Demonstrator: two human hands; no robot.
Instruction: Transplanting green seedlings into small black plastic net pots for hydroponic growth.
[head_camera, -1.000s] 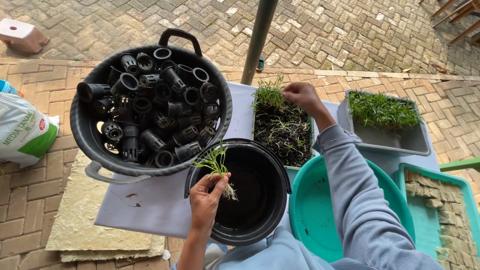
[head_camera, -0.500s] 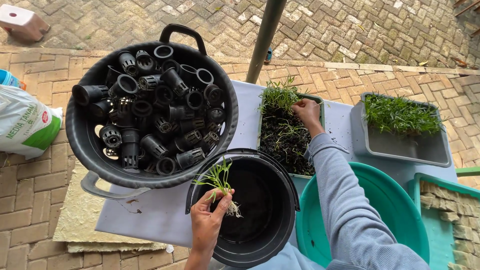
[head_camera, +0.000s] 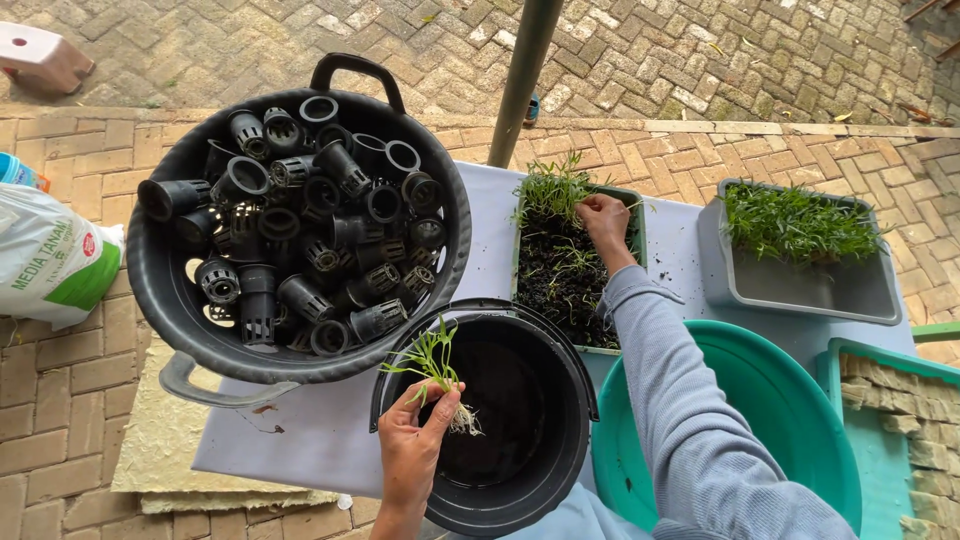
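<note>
**Head view: seedling bench, contents near to far**

Left hand (head_camera: 415, 440): closed, fingers pinching a small green seedling (head_camera: 432, 362) with pale roots hanging, held over the near rim of a black bucket (head_camera: 545, 470). The bucket stands at the bench's near edge, dark inside.

Teal basin (head_camera: 780, 420): round, just right of the bucket, partly under the grey sleeve (head_camera: 690, 420).

Teal crate (head_camera: 880, 450): far right edge, holding pale tan blocks.

Bench (head_camera: 330, 430): pale grey top, carrying all the above.

Black basket (head_camera: 190, 300): large, round, with loop handles, left of the bucket and overlapping its rim; heaped with black slotted net pots (head_camera: 300, 240).

Seedling tray (head_camera: 565, 270): dark soil with thin green shoots, beyond the bucket. Right hand (head_camera: 605, 222): fingers closed among the shoots at the tray's far end; what it grips cannot be told.

Grey tray (head_camera: 800, 285): rectangular, right of it, filled with dense green sprouts.

Bag (head_camera: 50, 260): white and green, printed, lying on the brick paving at left.

Pole (head_camera: 520, 70): grey-green, upright behind the bench.

Stool (head_camera: 40, 55): white and pinkish, far left corner.
</note>
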